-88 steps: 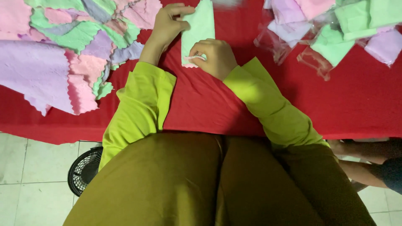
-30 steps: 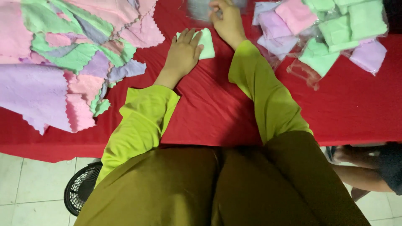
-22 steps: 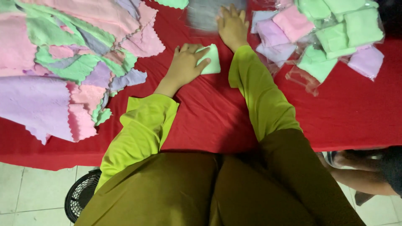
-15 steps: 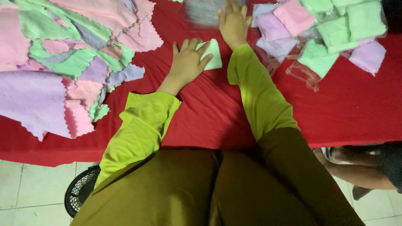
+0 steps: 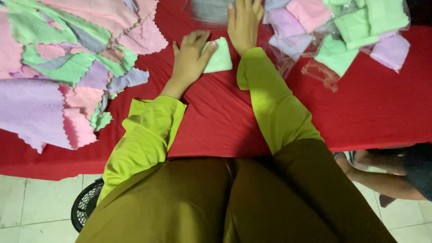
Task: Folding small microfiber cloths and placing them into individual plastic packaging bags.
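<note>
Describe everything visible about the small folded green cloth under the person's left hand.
The small folded pale green cloth looks like soft, fleecy fabric, folded into a compact, roughly four-sided pad narrower toward the top. It lies flat on the red tablecloth, between the two hands. The left hand rests palm-down on its left part, fingers spread over its edge. The right hand lies just beyond its upper right corner; whether they touch is unclear.

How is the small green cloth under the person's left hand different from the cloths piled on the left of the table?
The green cloth is folded into a small neat wedge; the loose cloths lie unfolded, overlapping in a heap. It is one pale green piece, while the heap mixes pink, purple, green and grey. The left hand rests on it; nothing touches the heap. Both lie on the red table cover.
</note>
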